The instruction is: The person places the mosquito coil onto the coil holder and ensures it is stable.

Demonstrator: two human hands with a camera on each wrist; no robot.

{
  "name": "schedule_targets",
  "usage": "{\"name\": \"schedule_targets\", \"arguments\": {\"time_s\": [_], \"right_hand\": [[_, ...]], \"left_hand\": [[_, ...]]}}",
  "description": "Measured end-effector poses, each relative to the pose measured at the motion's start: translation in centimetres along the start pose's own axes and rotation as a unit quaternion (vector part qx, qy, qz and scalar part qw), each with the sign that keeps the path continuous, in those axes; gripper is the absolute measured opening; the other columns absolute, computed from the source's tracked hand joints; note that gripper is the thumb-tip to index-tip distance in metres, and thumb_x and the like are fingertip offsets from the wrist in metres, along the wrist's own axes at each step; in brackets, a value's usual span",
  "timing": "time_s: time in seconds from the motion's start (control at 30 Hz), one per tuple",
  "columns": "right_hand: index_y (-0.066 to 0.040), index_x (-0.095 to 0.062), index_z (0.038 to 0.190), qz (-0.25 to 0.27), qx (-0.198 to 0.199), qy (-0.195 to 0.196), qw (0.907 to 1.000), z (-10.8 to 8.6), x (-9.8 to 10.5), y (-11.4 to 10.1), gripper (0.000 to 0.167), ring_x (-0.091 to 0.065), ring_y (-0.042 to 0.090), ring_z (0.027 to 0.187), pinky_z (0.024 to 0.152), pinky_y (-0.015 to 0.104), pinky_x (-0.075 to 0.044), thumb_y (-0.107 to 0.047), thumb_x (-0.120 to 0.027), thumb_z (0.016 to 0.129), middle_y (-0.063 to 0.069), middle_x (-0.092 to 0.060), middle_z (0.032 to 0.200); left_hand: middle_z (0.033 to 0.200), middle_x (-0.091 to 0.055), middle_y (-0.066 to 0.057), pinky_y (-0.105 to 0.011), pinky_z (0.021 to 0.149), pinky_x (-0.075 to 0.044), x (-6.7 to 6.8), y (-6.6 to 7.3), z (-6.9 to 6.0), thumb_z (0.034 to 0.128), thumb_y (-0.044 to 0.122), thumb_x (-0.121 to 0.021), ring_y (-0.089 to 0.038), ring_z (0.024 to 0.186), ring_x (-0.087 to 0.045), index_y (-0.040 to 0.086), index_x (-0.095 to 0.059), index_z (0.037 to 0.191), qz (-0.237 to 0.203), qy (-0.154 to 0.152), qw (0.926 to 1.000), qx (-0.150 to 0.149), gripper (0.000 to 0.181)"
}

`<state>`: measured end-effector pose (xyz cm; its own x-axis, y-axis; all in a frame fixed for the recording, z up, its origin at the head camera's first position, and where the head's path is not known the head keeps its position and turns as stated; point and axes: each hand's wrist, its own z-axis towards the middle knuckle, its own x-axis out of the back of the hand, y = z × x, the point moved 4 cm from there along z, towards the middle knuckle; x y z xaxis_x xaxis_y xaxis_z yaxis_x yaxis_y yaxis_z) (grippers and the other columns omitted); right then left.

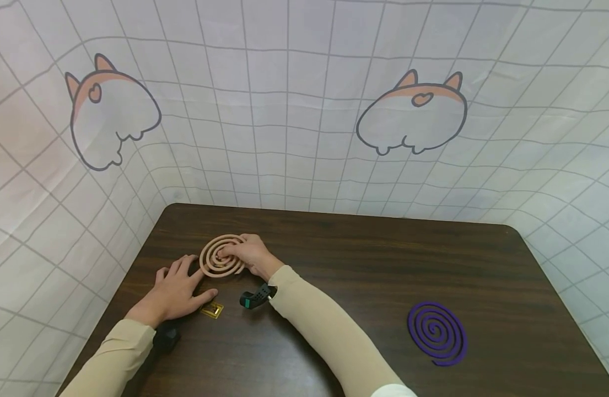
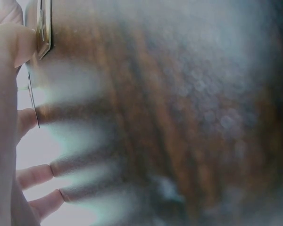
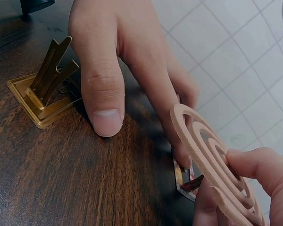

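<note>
My right hand (image 1: 252,255) pinches a tan spiral coil (image 1: 205,259) between thumb and fingers; the right wrist view shows the coil (image 3: 193,146) tilted, raised off the table. My left hand (image 1: 172,292) lies with fingers spread beside the coil, and its index fingertip touches a small flat frame with a patterned edge (image 3: 178,176). Close to the left thumb stands a gold metal stand (image 1: 212,310) with upright prongs, clearer in the right wrist view (image 3: 42,101). The left wrist view is mostly blurred tabletop, with the left fingertips (image 2: 35,176) on it.
A purple spiral coil (image 1: 437,333) lies flat on the right part of the dark wooden table (image 1: 334,242). Behind and beside the table hangs a white gridded curtain (image 1: 304,110) with cartoon animal shapes. Dark straps are at both wrists.
</note>
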<state>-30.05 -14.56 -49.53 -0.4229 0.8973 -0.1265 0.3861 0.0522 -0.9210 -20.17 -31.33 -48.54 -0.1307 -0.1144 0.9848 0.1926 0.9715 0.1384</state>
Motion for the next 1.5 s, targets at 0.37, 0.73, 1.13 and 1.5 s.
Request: {"name": "schedule_targets", "arguments": {"time_s": [0.37, 0.73, 1.13, 1.5], "right_hand": [[-0.009, -0.066, 0.102, 0.004, -0.004, 0.001, 1.0, 0.0, 0.16, 0.04, 0.023, -0.067, 0.012, 0.065, 0.055, 0.024, -0.056, -0.01, -0.083, 0.085, 0.004, -0.068, 0.082], [-0.008, -0.066, 0.104, 0.003, -0.005, 0.0, 1.0, 0.07, 0.28, 0.31, 0.025, -0.067, 0.012, 0.065, 0.055, 0.024, -0.056, -0.011, -0.083, 0.085, 0.004, -0.068, 0.083], [-0.005, -0.064, 0.113, 0.01, -0.001, -0.007, 0.9999, -0.19, 0.33, 0.12, 0.032, -0.068, 0.012, 0.068, 0.058, 0.023, -0.057, -0.009, -0.081, 0.086, 0.005, -0.069, 0.087], [-0.006, -0.063, 0.109, 0.016, -0.004, -0.011, 0.9998, -0.28, 0.41, 0.22, 0.029, -0.068, 0.012, 0.068, 0.057, 0.023, -0.057, -0.009, -0.081, 0.086, 0.005, -0.068, 0.086]], "left_hand": [[0.157, -0.038, -0.027, -0.078, 0.105, -0.031, 0.06, 0.05, 0.0, 0.0972, 0.066, -0.056, -0.052, 0.147, -0.033, 0.017, -0.048, 0.156, 0.0, 0.002, 1.0, -0.001, 0.077], [0.157, -0.038, -0.026, -0.078, 0.105, -0.031, -0.17, -0.03, 0.03, 0.0974, 0.066, -0.056, -0.052, 0.147, -0.034, 0.017, -0.048, 0.156, 0.0, 0.001, 1.0, -0.003, 0.077], [0.157, -0.037, -0.027, -0.078, 0.105, -0.031, -0.19, -0.1, 0.1, 0.0974, 0.067, -0.055, -0.052, 0.146, -0.034, 0.016, -0.049, 0.155, 0.006, 0.001, 1.0, -0.002, 0.077], [0.157, -0.037, -0.027, -0.078, 0.105, -0.031, -0.26, -0.04, 0.1, 0.0974, 0.068, -0.054, -0.052, 0.146, -0.034, 0.016, -0.049, 0.155, 0.011, -0.002, 0.9999, -0.001, 0.077]]}}
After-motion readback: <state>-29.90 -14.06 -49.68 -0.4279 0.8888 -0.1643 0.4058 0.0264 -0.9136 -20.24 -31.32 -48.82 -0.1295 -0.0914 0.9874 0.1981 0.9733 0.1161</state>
